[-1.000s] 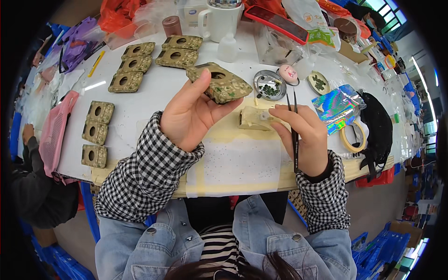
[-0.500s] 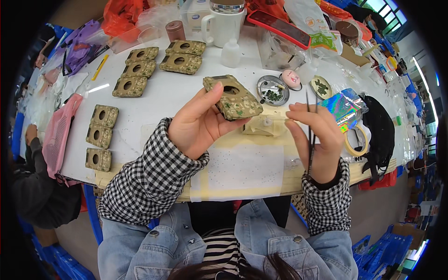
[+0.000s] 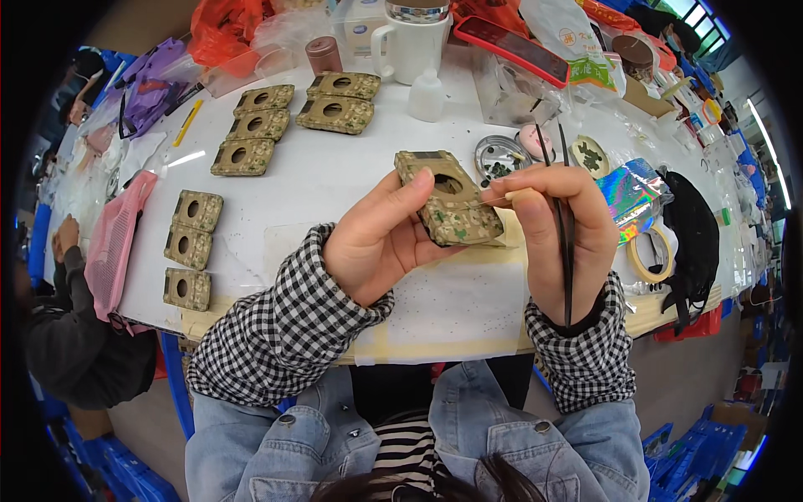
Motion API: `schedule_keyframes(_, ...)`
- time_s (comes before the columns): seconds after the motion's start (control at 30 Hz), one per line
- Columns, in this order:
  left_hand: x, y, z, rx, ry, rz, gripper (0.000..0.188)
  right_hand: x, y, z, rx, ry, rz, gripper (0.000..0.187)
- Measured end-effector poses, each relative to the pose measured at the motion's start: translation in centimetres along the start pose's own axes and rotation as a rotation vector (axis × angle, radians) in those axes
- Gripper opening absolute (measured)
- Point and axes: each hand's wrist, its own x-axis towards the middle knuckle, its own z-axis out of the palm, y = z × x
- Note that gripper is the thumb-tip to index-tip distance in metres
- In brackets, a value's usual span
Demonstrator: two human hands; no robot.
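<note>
My left hand (image 3: 376, 243) grips a camouflage-painted model tank hull (image 3: 464, 222), tilted, with its round hole facing up. Between the thumb and forefinger of my right hand (image 3: 573, 226) is a thin needle-like tool (image 3: 493, 200), its fine end at the hull's top surface beside the hole. Black tweezers (image 3: 569, 280) are also held in this hand, lying across the palm with their tips apart and pointing away from me. Just beyond the hull stands a round clear dish (image 3: 480, 159) with small dark green pieces, partly hidden by my right hand.
More camouflage hulls (image 3: 242, 156) stand in groups at the left and back. White speckled paper (image 3: 460, 309) is taped before me. A tape roll (image 3: 642, 263) and black cloth bag (image 3: 694, 243) lie right; a white mug (image 3: 418, 46) and red-cased phone (image 3: 512, 52) are behind.
My left hand has brought the hull rightward and slightly nearer. My right hand has turned inward, and the needle-like tool has come from apart to the hull's surface.
</note>
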Motion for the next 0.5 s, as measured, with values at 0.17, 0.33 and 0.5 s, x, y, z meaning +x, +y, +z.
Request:
schedule_keyframes(0.17,-0.02,0.04,0.14,0.028,-0.001,0.010,0.044,-0.04,0.30,0.04,-0.031,0.002,-0.026,0.009)
schedule_keyframes(0.33,-0.03,0.00,0.14,0.033,0.013,0.006,0.044,-0.16,0.51,0.20,-0.090,0.018,-0.048,0.009)
schedule_keyframes(0.5,-0.05,-0.02,0.27,0.036,0.020,0.021,0.044,-0.12,0.47,0.27,-0.100,0.025,-0.059,0.009)
